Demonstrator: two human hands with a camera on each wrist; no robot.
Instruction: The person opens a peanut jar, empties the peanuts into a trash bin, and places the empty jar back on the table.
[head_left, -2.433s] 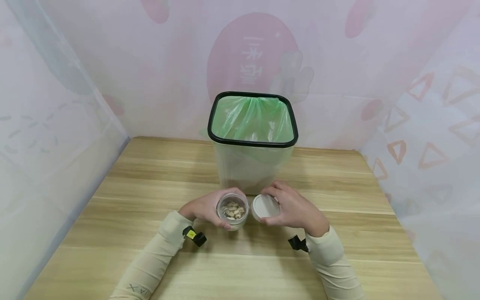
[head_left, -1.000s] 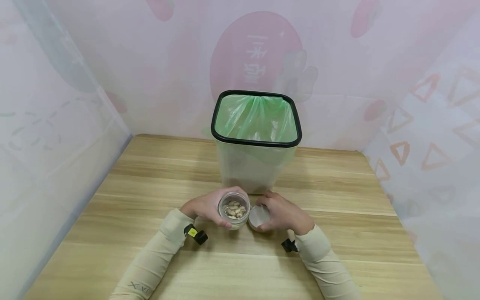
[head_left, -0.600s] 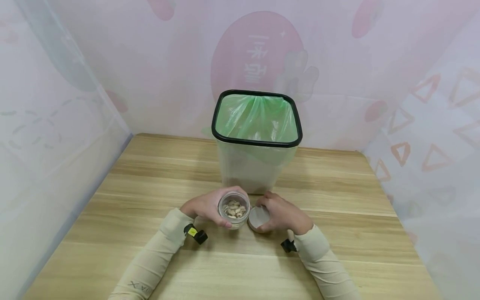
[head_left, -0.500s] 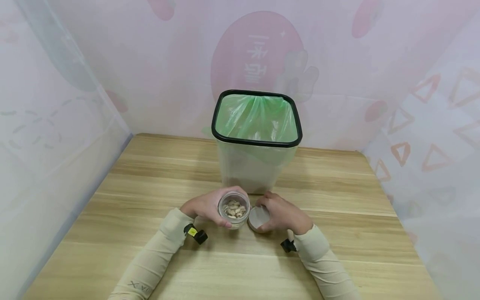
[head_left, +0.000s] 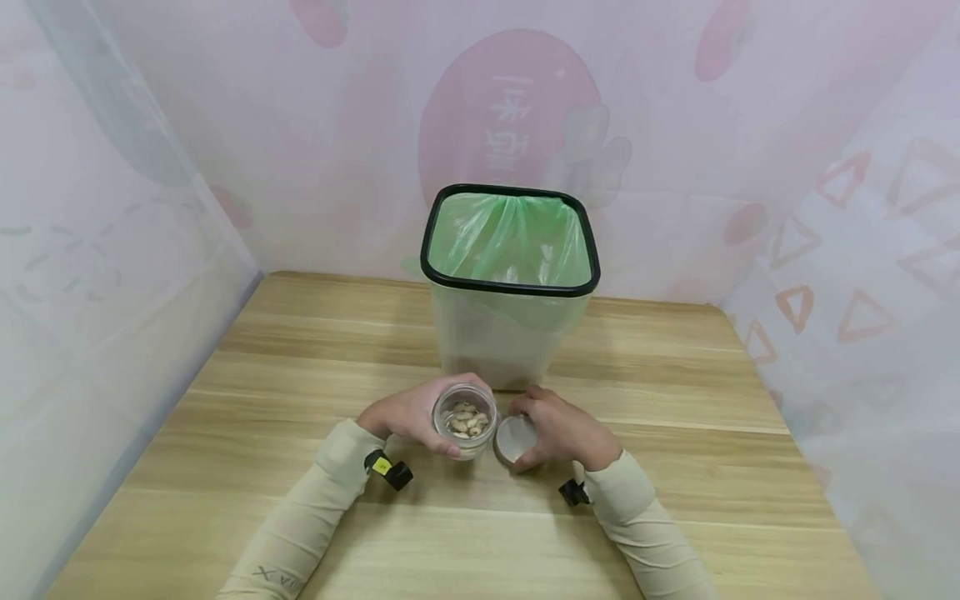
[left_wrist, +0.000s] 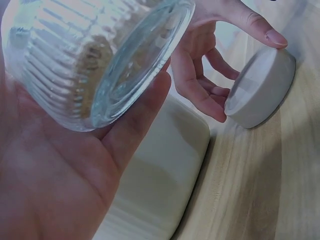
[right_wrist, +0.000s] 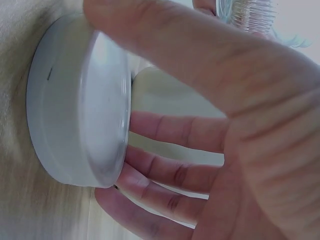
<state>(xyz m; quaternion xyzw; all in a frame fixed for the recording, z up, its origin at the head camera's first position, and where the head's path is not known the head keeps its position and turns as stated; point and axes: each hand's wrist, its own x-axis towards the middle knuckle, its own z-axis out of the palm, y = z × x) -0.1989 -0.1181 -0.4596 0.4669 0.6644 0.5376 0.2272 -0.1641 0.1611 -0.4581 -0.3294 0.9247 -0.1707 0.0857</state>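
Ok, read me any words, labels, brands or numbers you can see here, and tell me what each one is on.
"XVI" or similar: letters on the left sleeve, seen upside down, reading uncertain.
Two or three white characters on the pink circle of the backdrop: mirrored or rotated, not readable.
Yellow tag on the left wrist camera clip: too small to read.
Glass jar, white lid and bin: no text visible.

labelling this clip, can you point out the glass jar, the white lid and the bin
glass jar point(head_left: 465, 421), head view, on the open mouth with the pale pieces inside
white lid point(head_left: 515, 439), head view, on its flat top face
bin point(head_left: 495, 342), head view, on the translucent front wall below the black rim
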